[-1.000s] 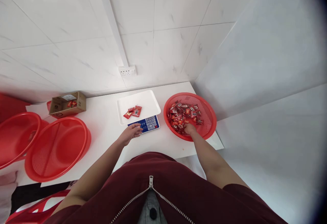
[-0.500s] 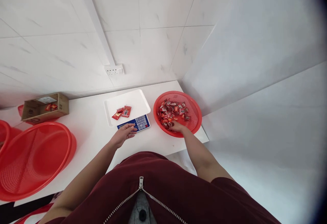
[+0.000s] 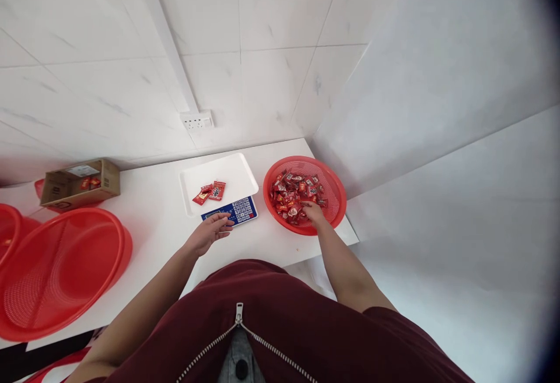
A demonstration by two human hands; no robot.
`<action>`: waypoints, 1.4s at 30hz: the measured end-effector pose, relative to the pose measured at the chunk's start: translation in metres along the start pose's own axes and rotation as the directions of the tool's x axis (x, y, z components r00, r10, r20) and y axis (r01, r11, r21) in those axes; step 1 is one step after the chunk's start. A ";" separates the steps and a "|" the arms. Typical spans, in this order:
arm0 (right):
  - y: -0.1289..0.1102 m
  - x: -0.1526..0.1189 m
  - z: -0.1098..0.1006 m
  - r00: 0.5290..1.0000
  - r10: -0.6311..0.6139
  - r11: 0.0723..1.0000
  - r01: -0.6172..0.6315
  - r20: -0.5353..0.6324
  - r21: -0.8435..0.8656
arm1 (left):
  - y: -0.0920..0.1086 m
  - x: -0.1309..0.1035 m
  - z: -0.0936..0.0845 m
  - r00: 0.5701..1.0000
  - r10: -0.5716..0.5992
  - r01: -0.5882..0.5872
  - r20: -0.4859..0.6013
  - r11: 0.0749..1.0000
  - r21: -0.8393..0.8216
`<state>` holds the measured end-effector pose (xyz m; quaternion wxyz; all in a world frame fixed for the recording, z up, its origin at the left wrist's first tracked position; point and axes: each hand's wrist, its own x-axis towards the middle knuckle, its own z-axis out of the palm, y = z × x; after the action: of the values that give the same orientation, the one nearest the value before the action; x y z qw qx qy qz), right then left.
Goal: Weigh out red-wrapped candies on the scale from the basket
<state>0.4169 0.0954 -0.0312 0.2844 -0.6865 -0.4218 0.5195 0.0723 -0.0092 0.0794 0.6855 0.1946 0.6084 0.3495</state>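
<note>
"Starting with the largest, what was seen?"

"A white table (image 3: 157, 196) was set against a tiled wall (image 3: 280, 91). Toward its left, a wide red basket (image 3: 83, 260) was placed, with another red container (image 3: 9, 217) cut off beside it. At the right end, a round mesh basket (image 3: 333, 193) was stood, presumably so that it could be reached comfortably."

"And what was put between?"

"Near the wall, a cardboard box (image 3: 83, 197) was stood behind the wide basket. Farther right, a white tray (image 3: 236, 170) was laid level, its near edge lapped over a blue keypad panel (image 3: 244, 212). The keys were probably placed outside the tray so that they could be seen."

"How were the hands held?"

"The left hand (image 3: 210, 233) was held at the panel's left part, its fingers loosely spread, with nothing gripped; whether the panel was touched could not be told. The right hand (image 3: 313, 212) was lowered into the mesh basket with fingers bent; whether anything was gripped could not be told."

"And the smallest?"

"Red packets (image 3: 286, 193) were heaped in the mesh basket, beside the right fingertips. A few loose packets (image 3: 217, 190) were grouped on the tray, perhaps so that they were separated from the heap."
</note>
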 end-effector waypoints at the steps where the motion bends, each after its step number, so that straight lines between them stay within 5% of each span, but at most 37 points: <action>1: -0.003 -0.001 -0.005 0.999 0.026 0.999 -0.025 -0.020 0.045 | 0.000 0.000 0.000 1.000 0.003 -0.003 0.002 1.000 0.000; 6: -0.025 -0.014 -0.017 0.998 0.057 0.968 -0.046 -0.037 0.247 | 0.000 0.004 0.006 0.998 0.017 -0.018 0.065 1.000 0.010; 9: -0.047 -0.030 -0.008 0.995 0.016 0.902 -0.057 0.099 0.429 | 0.003 0.002 0.015 0.993 0.026 -0.029 0.118 0.999 0.029; 14: -0.084 -0.066 0.047 0.921 -0.123 0.769 -0.147 0.370 0.623 | 0.012 -0.006 0.040 0.967 0.070 -0.070 0.245 0.997 -0.007; 17: -0.098 -0.085 0.083 0.859 -0.211 0.793 -0.128 0.466 0.595 | 0.015 -0.007 0.051 0.948 0.149 -0.140 0.281 0.989 -0.054; 21: -0.105 -0.099 0.109 0.797 -0.266 0.853 -0.067 0.542 0.518 | 0.012 -0.005 0.050 0.956 0.229 -0.220 0.183 0.973 -0.072; 25: -0.100 -0.101 0.117 0.819 -0.241 0.891 -0.025 0.520 0.452 | 0.004 -0.006 0.037 0.966 0.231 -0.224 0.120 0.972 -0.067; 29: -0.089 -0.096 0.117 0.891 -0.136 0.845 -0.124 0.432 0.521 | -0.004 -0.002 0.025 0.982 0.186 -0.184 0.012 0.977 -0.108; 36: -0.076 -0.092 0.108 0.935 0.023 0.815 -0.222 0.353 0.536 | 0.010 0.043 0.001 0.966 0.168 -0.208 -0.199 0.957 -0.201; 42: -0.070 -0.096 0.114 0.922 -0.005 0.825 -0.215 0.387 0.523 | 0.009 0.046 0.003 0.989 0.067 -0.084 -0.134 0.989 -0.119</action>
<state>0.2787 0.0397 0.0383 0.3570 -0.4854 -0.2594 0.7548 0.0739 0.0301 0.0543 0.6416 0.1513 0.6207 0.4244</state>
